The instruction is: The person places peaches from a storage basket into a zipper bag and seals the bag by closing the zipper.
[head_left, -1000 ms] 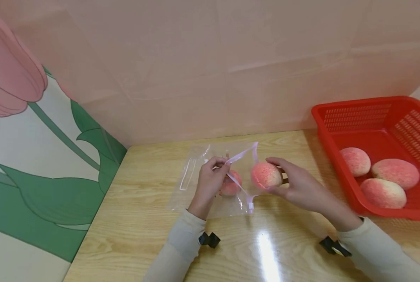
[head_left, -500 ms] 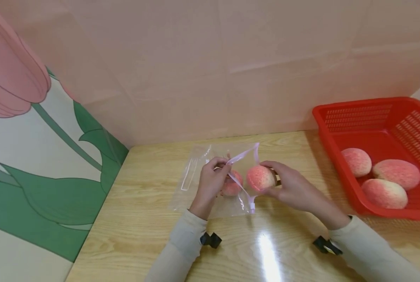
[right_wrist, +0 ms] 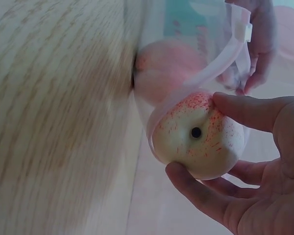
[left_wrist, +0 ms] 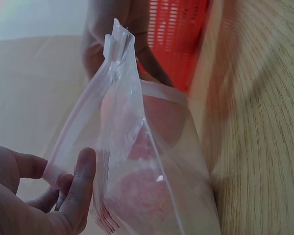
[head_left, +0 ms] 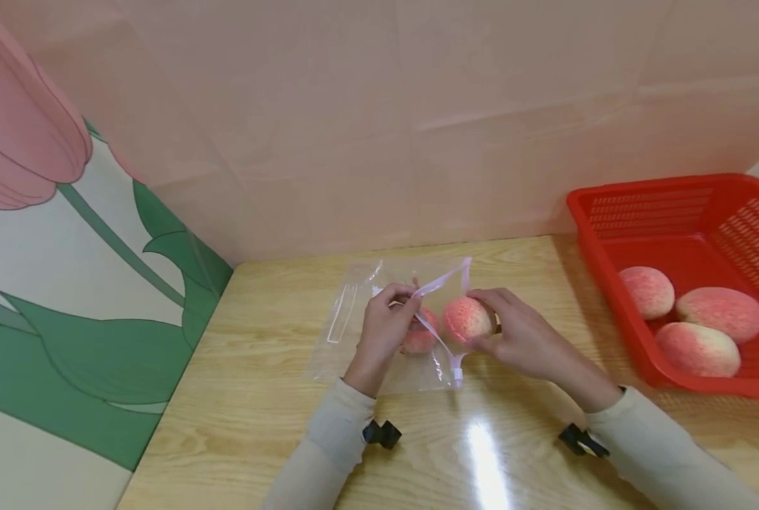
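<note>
A clear zip bag (head_left: 354,354) with a pinkish zip strip lies on the table, its mouth spread toward the right. My left hand (head_left: 384,322) pinches the upper lip of that mouth between thumb and fingers. Inside the bag sits one peach (head_left: 420,340), partly covered by the hand and strip. My right hand (head_left: 522,336) grips a second peach (head_left: 465,320) at the mouth. The right wrist view shows this peach (right_wrist: 201,142) from its pale end, with a dark round hole, its far side within the bag's rim. A white slider (head_left: 458,374) sits at the strip's near end.
To the right stands a red plastic basket (head_left: 609,326) with slotted walls, holding three more peaches (head_left: 698,348). A pinkish covered wall (head_left: 379,142) rises behind the wooden table (head_left: 258,425). A tulip-patterned panel (head_left: 99,361) borders the left edge.
My right hand has moved left with its peach, bringing it into the bag's mouth and closer to the peach inside. My left hand keeps its pinch on the bag's lip.
</note>
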